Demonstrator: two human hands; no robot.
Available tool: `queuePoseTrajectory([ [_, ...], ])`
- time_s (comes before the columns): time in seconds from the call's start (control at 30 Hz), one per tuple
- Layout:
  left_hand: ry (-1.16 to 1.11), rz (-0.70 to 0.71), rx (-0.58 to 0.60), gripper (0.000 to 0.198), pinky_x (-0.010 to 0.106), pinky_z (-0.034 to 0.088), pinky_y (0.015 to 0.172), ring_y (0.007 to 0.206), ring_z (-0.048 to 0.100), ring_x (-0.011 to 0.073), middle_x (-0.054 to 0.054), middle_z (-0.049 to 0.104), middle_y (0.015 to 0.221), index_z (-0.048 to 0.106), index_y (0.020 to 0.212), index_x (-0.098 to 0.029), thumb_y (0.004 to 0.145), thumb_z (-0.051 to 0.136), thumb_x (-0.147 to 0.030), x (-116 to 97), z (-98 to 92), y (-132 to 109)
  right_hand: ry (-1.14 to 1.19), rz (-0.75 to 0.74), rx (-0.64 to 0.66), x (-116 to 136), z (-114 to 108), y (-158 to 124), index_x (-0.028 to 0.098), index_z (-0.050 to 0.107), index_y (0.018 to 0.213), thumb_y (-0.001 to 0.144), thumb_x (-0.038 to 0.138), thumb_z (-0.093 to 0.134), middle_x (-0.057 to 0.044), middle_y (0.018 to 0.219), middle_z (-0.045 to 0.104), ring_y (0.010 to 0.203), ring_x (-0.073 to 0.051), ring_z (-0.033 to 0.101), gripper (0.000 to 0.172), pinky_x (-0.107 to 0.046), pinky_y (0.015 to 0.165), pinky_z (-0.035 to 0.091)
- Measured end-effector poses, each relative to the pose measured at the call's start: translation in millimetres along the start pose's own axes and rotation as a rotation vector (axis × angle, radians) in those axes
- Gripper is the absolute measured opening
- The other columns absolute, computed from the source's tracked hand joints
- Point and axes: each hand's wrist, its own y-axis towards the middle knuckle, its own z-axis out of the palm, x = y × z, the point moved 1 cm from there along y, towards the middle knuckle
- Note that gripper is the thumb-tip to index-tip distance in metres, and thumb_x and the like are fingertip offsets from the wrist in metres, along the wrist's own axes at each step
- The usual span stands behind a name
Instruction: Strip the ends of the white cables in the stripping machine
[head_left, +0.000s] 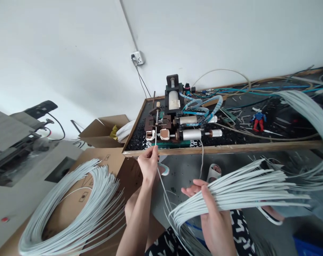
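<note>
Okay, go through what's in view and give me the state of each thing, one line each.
left hand, pinching a white cable upright at the machine
right hand, gripping the cable bundle
cable bundle, fanned out
cable coil, lying loose on cardboard
cardboard box, flaps open
wall socket, plugged in

"What colour is the cable bundle [238, 188] in the right hand [217, 220]?"

"Pale grey-white, like the coil [70, 213] lying on the brown cardboard [108, 160]."

"And the shorts [240, 234]?"

"Black with white zigzags. The toy figure [258, 121] is red and blue."
</note>
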Motion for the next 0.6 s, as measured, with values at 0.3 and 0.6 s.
queuePoseTrajectory([
  [0.3,-0.001,-0.017,-0.004,0.033,0.018,0.036,0.047,0.046,0.046,0.0097,-0.001,0.052,0.05,0.063,0.062,-0.013,0.081,0.064,-0.039,-10,5.8,4,0.012,0.002,-0.1,18,19,-14,0.018,0.064,0.104,0.081,0.055,0.071,-0.002,0.083,0.071,0.092,-0.022,0.071,0.044,-0.036,0.093,0.053],
  [0.6,0.0,-0.045,-0.013,0.034,0.019,0.034,0.043,0.043,0.045,0.0098,-0.001,0.051,0.048,0.062,0.06,-0.013,0.079,0.064,-0.041,-11,5.5,6,0.019,0.005,-0.09,12,11,-8,0.016,0.062,0.106,0.08,0.056,0.072,-0.003,0.083,0.072,0.092,-0.024,0.072,0.048,-0.037,0.094,0.053],
])
